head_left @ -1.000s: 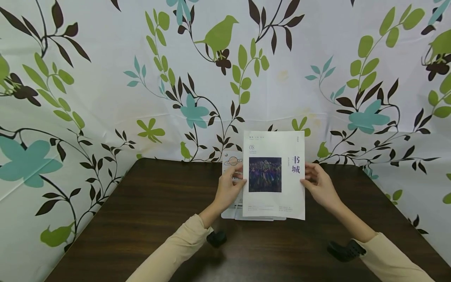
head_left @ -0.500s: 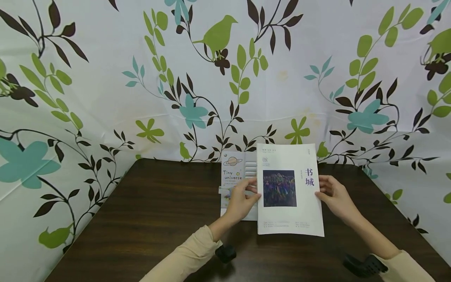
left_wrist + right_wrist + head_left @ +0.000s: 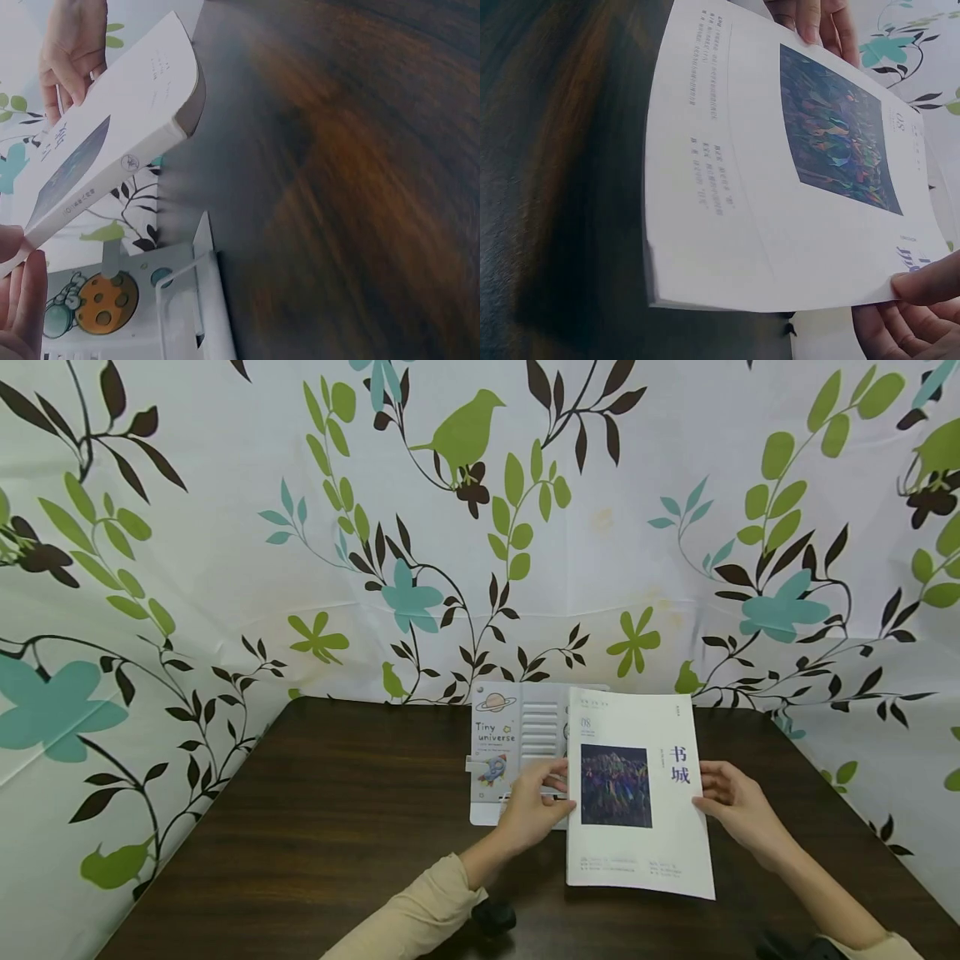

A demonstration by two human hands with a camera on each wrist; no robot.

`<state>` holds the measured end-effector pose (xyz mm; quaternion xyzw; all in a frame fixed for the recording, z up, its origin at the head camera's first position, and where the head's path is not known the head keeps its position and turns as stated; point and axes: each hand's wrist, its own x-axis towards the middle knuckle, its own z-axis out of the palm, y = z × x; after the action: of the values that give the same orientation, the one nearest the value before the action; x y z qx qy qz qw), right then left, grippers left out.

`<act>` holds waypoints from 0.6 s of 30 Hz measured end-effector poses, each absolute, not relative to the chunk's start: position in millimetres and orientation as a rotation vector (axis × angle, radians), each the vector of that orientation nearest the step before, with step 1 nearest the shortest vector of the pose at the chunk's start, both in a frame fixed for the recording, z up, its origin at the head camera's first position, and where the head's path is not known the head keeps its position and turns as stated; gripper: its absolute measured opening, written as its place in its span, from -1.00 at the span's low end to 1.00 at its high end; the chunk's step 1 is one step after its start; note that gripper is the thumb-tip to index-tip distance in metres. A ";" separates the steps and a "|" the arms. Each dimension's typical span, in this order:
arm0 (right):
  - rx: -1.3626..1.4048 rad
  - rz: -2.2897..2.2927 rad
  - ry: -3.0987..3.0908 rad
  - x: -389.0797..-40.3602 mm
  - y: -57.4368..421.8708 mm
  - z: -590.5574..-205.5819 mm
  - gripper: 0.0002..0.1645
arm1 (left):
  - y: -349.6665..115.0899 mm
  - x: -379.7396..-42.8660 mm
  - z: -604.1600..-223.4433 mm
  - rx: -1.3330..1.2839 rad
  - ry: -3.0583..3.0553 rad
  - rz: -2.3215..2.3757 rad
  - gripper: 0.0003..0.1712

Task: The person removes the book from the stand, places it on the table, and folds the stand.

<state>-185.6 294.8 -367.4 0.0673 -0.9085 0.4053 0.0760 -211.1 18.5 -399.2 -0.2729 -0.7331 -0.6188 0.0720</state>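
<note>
Shifted right since a second ago: one book [image 3: 637,852], held above the table [image 3: 337,793]. Two hands: left hand [image 3: 532,810] pinches the spine, right hand [image 3: 741,814] the opposite edge. One white stand [image 3: 495,710] behind, partly covered.

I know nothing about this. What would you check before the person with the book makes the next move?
1. Left-hand grip on the left edge of the book: ok, thumb in front.
2. Right-hand grip on the opposite edge: ok, thumb in front.
3. Book closed, title right way up in the head view: ok.
4. "Tiny universe" stand in full head view: not ok, the book hides part of its right side.
5. Inside pages unmarked: cannot tell, the book is closed.
</note>
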 end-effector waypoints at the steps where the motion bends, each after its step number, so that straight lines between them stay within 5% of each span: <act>1: 0.193 1.231 -2.732 -184.9 296.7 -368.9 -0.46 | 20.5 -213.0 -404.1 -0.817 -2.216 -1.866 -0.42; 18: 0.068 1.561 -2.870 -181.3 328.0 -379.2 -0.38 | 40.0 -205.4 -421.3 -0.922 -2.311 -1.841 -0.36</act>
<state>-181.3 328.0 -379.2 0.0209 -0.8765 0.4768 -0.0628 -205.4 40.0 -421.3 -0.2977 -0.7465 -0.5945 0.0233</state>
